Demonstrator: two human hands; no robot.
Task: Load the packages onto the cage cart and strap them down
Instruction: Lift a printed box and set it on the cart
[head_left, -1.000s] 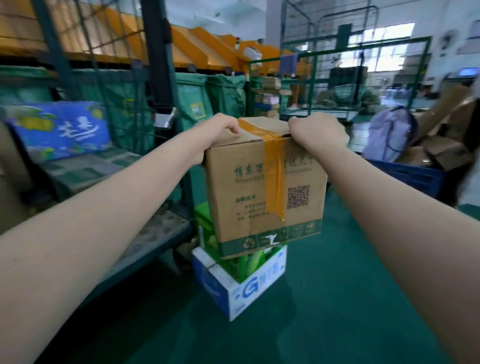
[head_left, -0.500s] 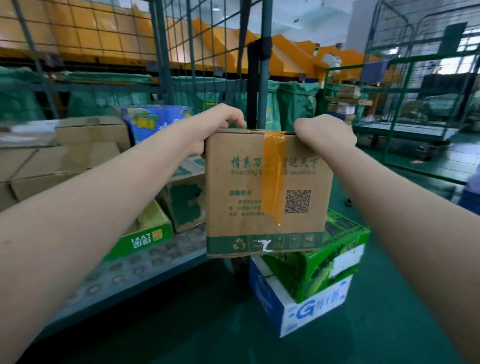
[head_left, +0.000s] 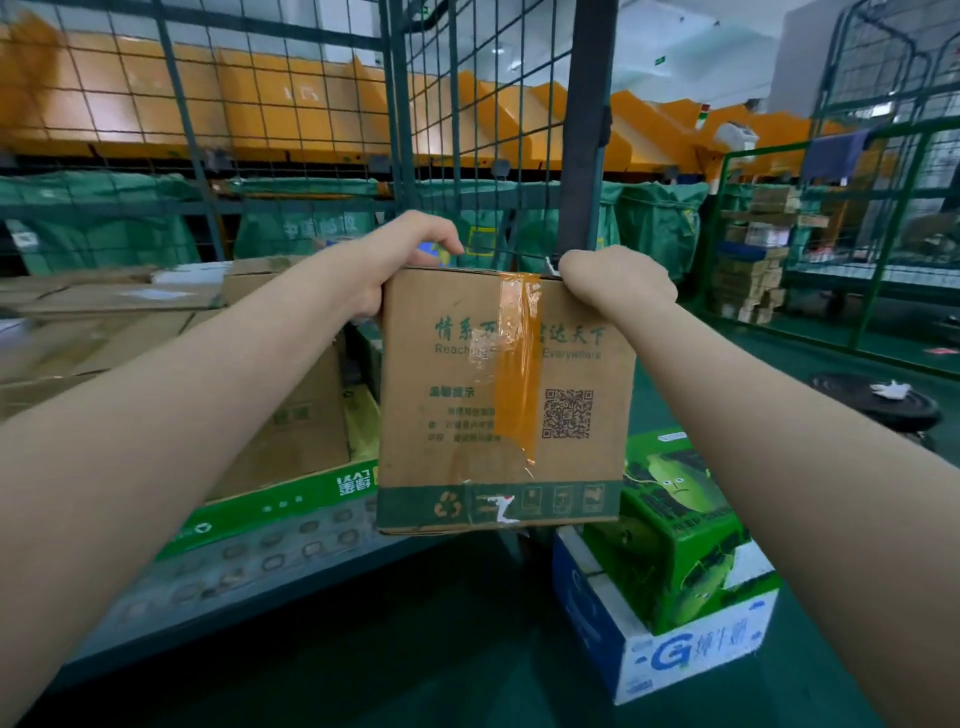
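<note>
1. Holding the cardboard box (head_left: 506, 400) in the air at the right end of the cage cart (head_left: 249, 561), just near of its dark post (head_left: 587, 130) and above the deck edge.
2. Gripping by the top corners only: left hand (head_left: 400, 260) curled over the left corner, right hand (head_left: 613, 283) clenched on the right one. Fingers (head_left: 451, 243) mostly hidden behind the top edge.
3. Could slip, or tear at the orange tape (head_left: 517, 374), given so shallow a hold and a worn, patched face.
4. Could catch a bottom corner on the deck edge or strike the post on the way in, tipping the load.
5. Could land half off the deck, with stacked boxes (head_left: 291, 415) already filling the left part.
6. Could drop onto the green box (head_left: 675, 530) on the floor at right.
7. Against half a second ago: same grip, same upright carry. Now closer to the cart, with mesh (head_left: 457, 130) and post looming larger and the green box lying farther right of the carried one.
</note>
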